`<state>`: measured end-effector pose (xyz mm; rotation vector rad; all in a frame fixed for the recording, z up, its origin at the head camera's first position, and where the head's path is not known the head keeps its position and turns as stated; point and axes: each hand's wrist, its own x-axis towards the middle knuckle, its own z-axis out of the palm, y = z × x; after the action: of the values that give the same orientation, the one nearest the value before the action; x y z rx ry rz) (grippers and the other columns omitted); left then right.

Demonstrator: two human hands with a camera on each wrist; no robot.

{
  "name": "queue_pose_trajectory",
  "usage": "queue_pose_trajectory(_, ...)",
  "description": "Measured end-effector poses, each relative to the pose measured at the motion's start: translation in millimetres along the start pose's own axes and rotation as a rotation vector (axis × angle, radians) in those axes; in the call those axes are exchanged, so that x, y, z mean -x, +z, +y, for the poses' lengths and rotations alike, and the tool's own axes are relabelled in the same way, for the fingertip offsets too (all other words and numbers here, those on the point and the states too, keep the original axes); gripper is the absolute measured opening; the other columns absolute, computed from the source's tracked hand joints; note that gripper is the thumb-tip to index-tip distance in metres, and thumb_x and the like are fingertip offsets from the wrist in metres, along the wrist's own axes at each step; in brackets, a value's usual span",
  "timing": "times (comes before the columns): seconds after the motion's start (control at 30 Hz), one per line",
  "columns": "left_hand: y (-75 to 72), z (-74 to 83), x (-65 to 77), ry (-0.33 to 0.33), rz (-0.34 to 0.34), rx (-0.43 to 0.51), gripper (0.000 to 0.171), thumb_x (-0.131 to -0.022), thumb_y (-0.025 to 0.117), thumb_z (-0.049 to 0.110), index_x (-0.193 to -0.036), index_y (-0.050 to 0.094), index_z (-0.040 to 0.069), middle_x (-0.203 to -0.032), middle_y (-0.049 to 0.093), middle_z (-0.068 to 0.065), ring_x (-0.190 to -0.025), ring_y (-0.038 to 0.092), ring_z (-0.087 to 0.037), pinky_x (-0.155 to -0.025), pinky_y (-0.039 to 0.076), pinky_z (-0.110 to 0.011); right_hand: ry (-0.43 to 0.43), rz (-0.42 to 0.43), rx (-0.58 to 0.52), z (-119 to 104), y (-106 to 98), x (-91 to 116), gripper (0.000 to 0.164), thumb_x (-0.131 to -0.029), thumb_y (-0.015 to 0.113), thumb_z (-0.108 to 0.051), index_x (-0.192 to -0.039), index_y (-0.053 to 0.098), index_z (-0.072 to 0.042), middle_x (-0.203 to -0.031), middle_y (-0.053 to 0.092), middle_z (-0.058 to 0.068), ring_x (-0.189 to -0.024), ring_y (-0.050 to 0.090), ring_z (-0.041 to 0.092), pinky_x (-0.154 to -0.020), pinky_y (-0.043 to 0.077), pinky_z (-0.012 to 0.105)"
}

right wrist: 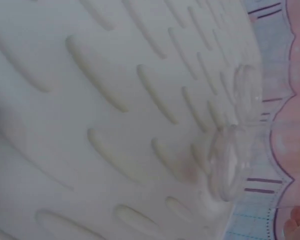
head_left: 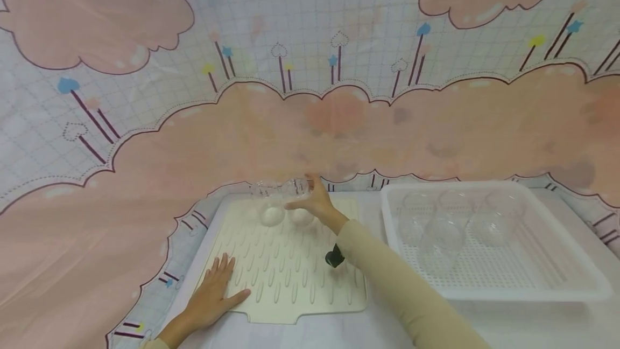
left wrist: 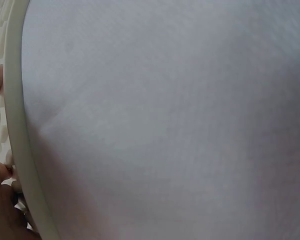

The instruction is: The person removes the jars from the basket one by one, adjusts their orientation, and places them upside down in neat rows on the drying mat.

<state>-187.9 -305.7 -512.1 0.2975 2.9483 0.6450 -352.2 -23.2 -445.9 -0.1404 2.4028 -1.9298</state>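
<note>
Near the far edge of a cream ridged drying mat, two clear drinking glasses stand side by side. My right hand holds the right-hand glass, thumb across its front and fingers round the far side. Just left of it is the other glass. In the right wrist view both glasses show at the mat's far edge, with fingertips at the lower right corner. My left hand rests with fingers spread on the mat's near left edge; parts of it show in the left wrist view.
On the right stands a white perforated plastic basket holding several clear glasses. A patterned cloth curtain hangs close behind the mat and the basket. A black wrist camera sits under my right wrist.
</note>
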Motion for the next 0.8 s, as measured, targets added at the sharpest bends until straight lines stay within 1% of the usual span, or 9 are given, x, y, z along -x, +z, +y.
queue_pose_trajectory(0.13, -0.8, 1.1, 0.0, -0.001, -0.004, -0.002, 0.099, -0.091, 0.063, 0.057, -0.153, 0.024, -0.009, -0.16, 0.01, -0.031, -0.146, 0.002, -0.051, -0.114, 0.007, -0.067, -0.021, -0.025, -0.036, -14, -10, 1, 0.1, -0.072, 0.092, -0.014, -0.153, 0.033, -0.014, -0.149, 0.042, 0.015, -0.138, 0.04, 0.033, -0.109, 0.038, 0.053)
queue_pose_trajectory(0.3, -2.2, 3.2, 1.6, -0.003, -0.008, 0.01, 0.099, -0.09, 0.064, 0.057, -0.152, 0.024, -0.01, -0.159, 0.01, -0.032, -0.146, 0.002, -0.052, -0.114, 0.006, -0.068, -0.044, -0.046, -0.097, -35, -26, 8, 0.099, -0.074, 0.09, -0.011, -0.153, 0.031, -0.01, -0.149, 0.042, 0.018, -0.139, 0.038, 0.033, -0.11, 0.038, 0.051)
queue_pose_trajectory(0.4, -2.5, 4.4, 2.9, -0.008, -0.014, 0.006, 0.1, -0.09, 0.065, 0.057, -0.152, 0.025, -0.01, -0.159, 0.011, -0.032, -0.146, 0.002, -0.052, -0.114, 0.006, -0.067, -0.052, -0.059, -0.146, -46, -38, 14, 0.097, -0.075, 0.089, -0.01, -0.152, 0.031, -0.007, -0.149, 0.04, 0.02, -0.141, 0.036, 0.035, -0.111, 0.037, 0.049)
queue_pose_trajectory(0.57, -2.6, 5.6, 4.0, -0.011, -0.014, 0.009, 0.099, -0.09, 0.065, 0.056, -0.151, 0.026, -0.011, -0.158, 0.012, -0.033, -0.145, 0.003, -0.053, -0.114, 0.006, -0.068, -0.077, -0.068, -0.192, -62, -59, 23, 0.09, -0.076, 0.087, -0.006, -0.15, 0.035, -0.004, -0.149, 0.042, 0.021, -0.141, 0.036, 0.035, -0.115, 0.032, 0.046)
queue_pose_trajectory(0.7, -3.4, 5.9, 4.0, -0.01, -0.012, 0.018, 0.099, -0.09, 0.066, 0.055, -0.151, 0.026, -0.011, -0.158, 0.011, -0.033, -0.145, 0.003, -0.053, -0.114, 0.006, -0.068, -0.125, -0.088, -0.202, -73, -78, 33, 0.085, -0.078, 0.085, -0.004, -0.149, 0.037, -0.001, -0.146, 0.046, 0.02, -0.139, 0.038, 0.034, -0.118, 0.028, 0.041)
queue_pose_trajectory(0.8, -4.2, 6.1, 3.7, -0.01, -0.013, 0.02, 0.099, -0.09, 0.066, 0.055, -0.151, 0.026, -0.011, -0.159, 0.011, -0.033, -0.145, 0.003, -0.053, -0.114, 0.005, -0.067, -0.153, -0.105, -0.192, -80, -92, 43, 0.079, -0.08, 0.083, -0.005, -0.147, 0.04, -0.003, -0.143, 0.049, 0.016, -0.136, 0.042, 0.029, -0.118, 0.027, 0.036)
